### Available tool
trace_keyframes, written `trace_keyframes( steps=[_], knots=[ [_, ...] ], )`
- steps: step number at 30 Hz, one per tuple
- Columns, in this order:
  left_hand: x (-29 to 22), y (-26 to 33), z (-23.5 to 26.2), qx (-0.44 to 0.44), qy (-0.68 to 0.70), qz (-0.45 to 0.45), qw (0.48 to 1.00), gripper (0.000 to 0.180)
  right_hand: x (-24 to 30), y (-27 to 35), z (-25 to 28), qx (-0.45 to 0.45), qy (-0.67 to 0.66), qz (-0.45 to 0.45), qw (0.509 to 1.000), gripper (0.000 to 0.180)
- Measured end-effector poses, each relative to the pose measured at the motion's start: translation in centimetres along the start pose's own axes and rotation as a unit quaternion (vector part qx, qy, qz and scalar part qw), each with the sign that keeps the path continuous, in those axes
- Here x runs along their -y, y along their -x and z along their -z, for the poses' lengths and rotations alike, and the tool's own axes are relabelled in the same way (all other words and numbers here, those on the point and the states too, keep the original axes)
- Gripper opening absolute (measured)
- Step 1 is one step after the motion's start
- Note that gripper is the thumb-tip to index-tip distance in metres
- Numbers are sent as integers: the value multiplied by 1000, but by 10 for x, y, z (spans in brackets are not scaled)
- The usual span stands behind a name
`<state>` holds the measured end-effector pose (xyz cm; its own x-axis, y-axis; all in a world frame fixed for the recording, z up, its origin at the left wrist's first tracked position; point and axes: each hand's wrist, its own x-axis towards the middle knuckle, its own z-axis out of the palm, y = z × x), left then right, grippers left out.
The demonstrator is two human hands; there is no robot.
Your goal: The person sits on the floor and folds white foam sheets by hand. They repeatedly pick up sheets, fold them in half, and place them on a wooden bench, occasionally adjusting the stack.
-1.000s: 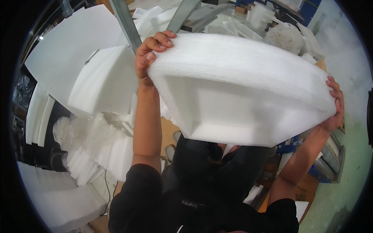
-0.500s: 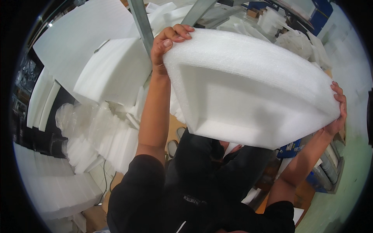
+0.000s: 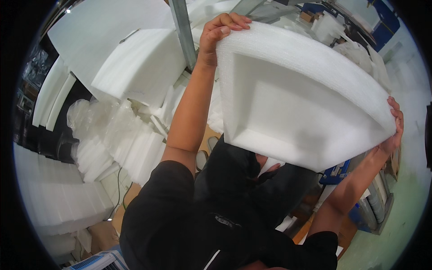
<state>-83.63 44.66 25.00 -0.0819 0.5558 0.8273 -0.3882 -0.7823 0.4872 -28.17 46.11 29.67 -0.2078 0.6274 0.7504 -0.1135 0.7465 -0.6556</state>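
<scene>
Held up in front of me is a large white foam box (image 3: 306, 148), its hollow side turned toward me, with thick walls and a flat inner face. My left hand (image 3: 224, 32) is closed over its upper left corner, thumb on the near side and fingers over the top edge. At the right end, my right hand (image 3: 394, 123) grips the edge of the same box, fingers curled over its outer side; the palm is partly hidden. Below the box are my legs in dark trousers (image 3: 225, 175).
To the left stand a white foam block (image 3: 139, 63) and a big white sheet (image 3: 108, 22). Lower down are stacked foam pieces (image 3: 139, 153), clear plastic wrapping (image 3: 90, 117) and another foam stack (image 3: 67, 198). A metal post (image 3: 182, 33) rises behind my left hand. A pale wall (image 3: 405, 202) borders the right.
The foam box's left end and my left hand have shifted right and slightly up in view. My right hand stays at the right end. The surroundings have shifted a little too.
</scene>
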Motion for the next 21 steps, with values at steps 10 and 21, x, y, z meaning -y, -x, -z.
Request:
trace_keyframes(
  steps=[10,21],
  knots=[
    [-3,-2,-1,12,-13,-26,1000,24,2,-2,3,13,20,13,1000,36],
    [-3,3,-7,15,-6,-81,997,36,23,13,4,16,46,24,999,39]
  ],
)
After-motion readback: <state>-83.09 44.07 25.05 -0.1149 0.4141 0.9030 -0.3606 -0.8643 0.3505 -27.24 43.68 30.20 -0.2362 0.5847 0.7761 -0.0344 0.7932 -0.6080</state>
